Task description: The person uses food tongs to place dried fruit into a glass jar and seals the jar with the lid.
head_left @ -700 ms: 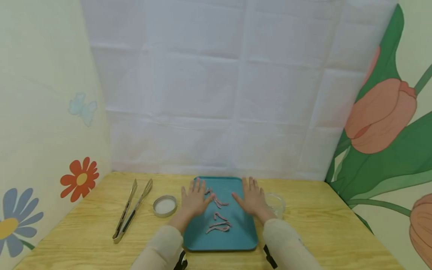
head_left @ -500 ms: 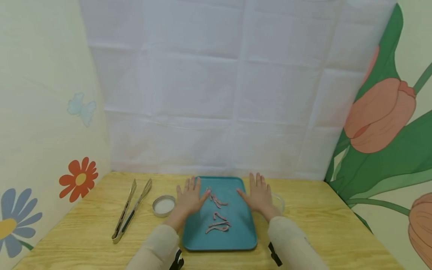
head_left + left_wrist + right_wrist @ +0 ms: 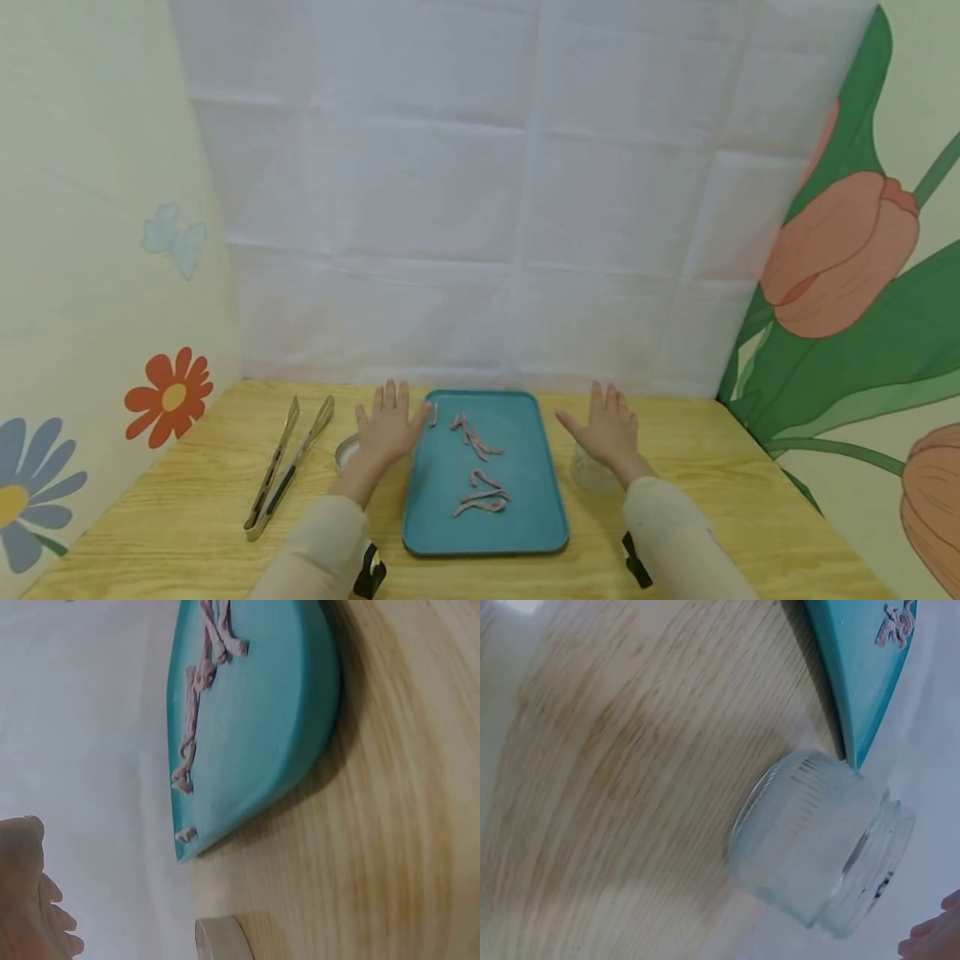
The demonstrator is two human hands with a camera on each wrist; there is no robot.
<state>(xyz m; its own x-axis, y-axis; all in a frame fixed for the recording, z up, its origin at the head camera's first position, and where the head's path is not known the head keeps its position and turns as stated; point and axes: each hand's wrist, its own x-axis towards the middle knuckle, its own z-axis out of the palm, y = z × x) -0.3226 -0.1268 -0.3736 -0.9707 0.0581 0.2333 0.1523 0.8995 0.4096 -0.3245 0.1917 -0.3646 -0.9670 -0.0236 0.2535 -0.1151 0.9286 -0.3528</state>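
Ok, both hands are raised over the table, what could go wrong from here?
The right hand hovers near the open glass jar; lowering it carelessly might tip the jar. The left hand could nudge the round lid-like piece near it. One pinkish strip lies near the edge of the teal tray and might slip off if bumped.

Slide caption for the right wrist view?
Glass jar upright on wood-grain table beside blue tray with pink strips; right hand at frame edge.

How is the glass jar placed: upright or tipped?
Upright: the right wrist view shows the glass jar base down on the table, mouth up.
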